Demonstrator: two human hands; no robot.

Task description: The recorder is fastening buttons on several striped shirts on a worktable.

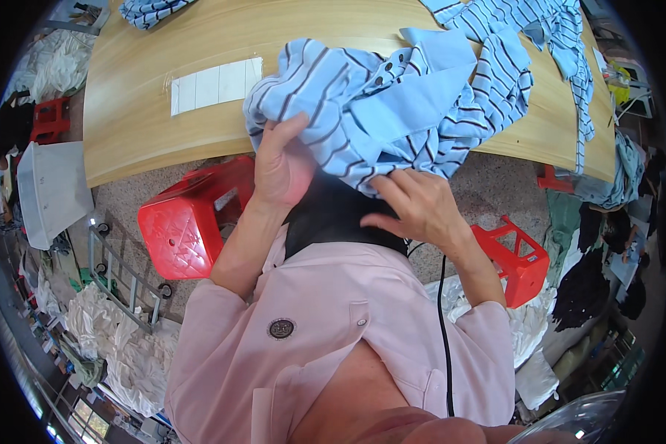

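Observation:
A light blue shirt with dark stripes [325, 96] lies bunched on the near side of the table and hangs over its front edge. Its plain blue collar [422, 92] and a row of dark buttons face up. My left hand [285, 166] grips the shirt's left side, thumb on top of the cloth; the other fingers are mostly hidden beneath it. At the lower edge, my right hand [422, 203] touches the fabric with bent fingers, while its thumb is spread apart below, with no cloth between thumb and fingers.
The wooden table [133, 140] carries a white marked strip [216, 85] and more striped garments [496, 18] at the far right. Red stools stand under the left [181, 229] and right [514, 263] forearms. A wheeled metal frame [129, 274] and white cloth piles [118, 340] are at left.

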